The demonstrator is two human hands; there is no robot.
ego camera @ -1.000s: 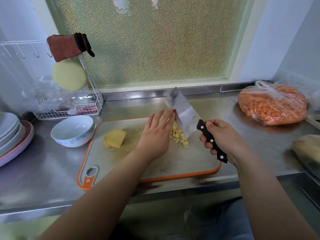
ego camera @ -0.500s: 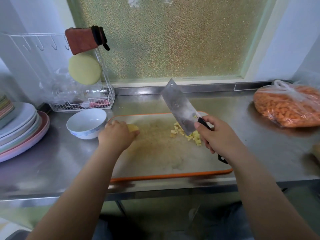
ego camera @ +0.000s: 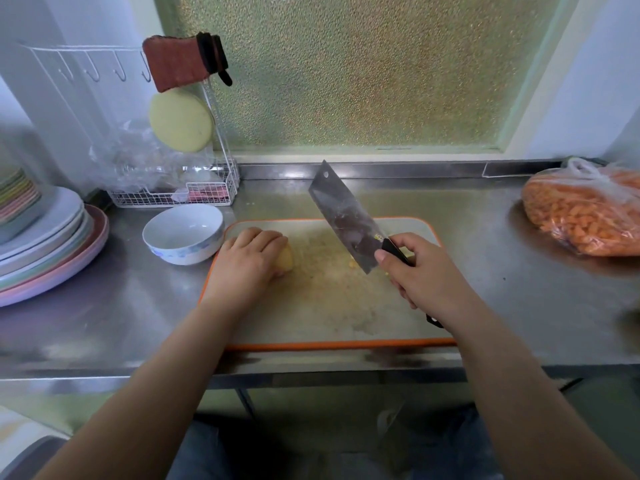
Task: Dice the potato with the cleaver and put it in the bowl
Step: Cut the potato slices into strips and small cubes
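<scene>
Potato [ego camera: 284, 260] is what this comes down to, and only a yellow chunk of it peeks out on the left part of the cutting board [ego camera: 329, 306], mostly covered by the left hand [ego camera: 247, 263], whose fingers curl over it and grasp it. The right hand [ego camera: 424, 275] is clenched round the black handle of the cleaver [ego camera: 344, 216]; the blade is lifted off the board and tilted, tip pointing up and away toward the window, not touching anything.

A few small yellow bits [ego camera: 352, 263] show on the board just under the blade's lower corner — most of whatever lies there is hidden behind the steel and the right hand, so I cannot say how big that pile is. The board's middle is smeared with pale, starchy residue.

Just left of the board, close to the left hand, stands the white bowl [ego camera: 183, 233], and from here it looks empty. So by my reckoning the job is partway: some dicing looks done, the piece under the left hand is not yet cut, and nothing has gone into the bowl — that whole transfer is left.

A bag of orange pieces [ego camera: 585, 216] sits well apart on the right of the steel counter [ego camera: 485, 209], and stacked plates [ego camera: 45, 251] on the far left.
</scene>
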